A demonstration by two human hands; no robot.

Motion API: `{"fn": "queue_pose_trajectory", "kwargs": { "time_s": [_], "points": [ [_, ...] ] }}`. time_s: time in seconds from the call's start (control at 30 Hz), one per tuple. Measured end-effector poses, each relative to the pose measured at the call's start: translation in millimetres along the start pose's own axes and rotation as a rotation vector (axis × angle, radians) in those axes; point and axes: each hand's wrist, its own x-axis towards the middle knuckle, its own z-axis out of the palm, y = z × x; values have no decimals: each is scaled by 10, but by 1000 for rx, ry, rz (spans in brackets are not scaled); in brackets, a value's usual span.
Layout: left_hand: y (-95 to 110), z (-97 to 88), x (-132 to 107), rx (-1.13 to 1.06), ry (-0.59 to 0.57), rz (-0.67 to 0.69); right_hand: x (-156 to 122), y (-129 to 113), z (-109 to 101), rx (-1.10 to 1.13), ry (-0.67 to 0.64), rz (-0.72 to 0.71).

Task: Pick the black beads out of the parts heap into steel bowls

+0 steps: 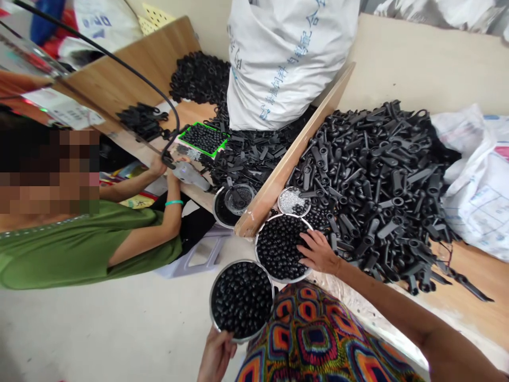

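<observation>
My left hand (217, 354) grips the near rim of a round metal bowl (242, 298) full of small black beads, held over my lap. My right hand (318, 252) rests with fingers spread on the right edge of a second bowl of black beads (280, 246) at the table's corner. Just behind that bowl sits a smaller dish of silvery bits (293, 201). A large heap of black plastic handle-like parts (377, 180) covers the table right beside my right hand.
A wooden divider (294, 151) splits the table. A co-worker in a green shirt (79, 249) sits left, holding a cabled tool (191, 175) near a green-edged tray of beads (203, 138). A big white sack (286, 58) stands behind; white bags (477, 175) lie right.
</observation>
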Motion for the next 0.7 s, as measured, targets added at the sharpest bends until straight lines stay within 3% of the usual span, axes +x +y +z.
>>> {"fn": "queue_pose_trajectory", "kwargs": {
  "time_s": [0.17, 0.27, 0.33, 0.43, 0.6, 0.7],
  "points": [
    [19, -14, 11, 20, -7, 4, 29, 565, -19, -143, -28, 68],
    [11, 4, -8, 14, 9, -2, 140, 940, -160, -186, -18, 235],
    [10, 22, -24, 8, 31, 0, 227, 1039, -239, -184, 37, 346],
    [23, 40, -37, -1, 47, -14, 361, 816, -270, -135, 117, 371],
    [55, 23, -17, 2, 40, -37, 541, -25, -144, -19, 35, 60],
    [72, 11, -14, 5, 26, -33, 577, -212, -62, 1, -18, -85]
  ]
}}
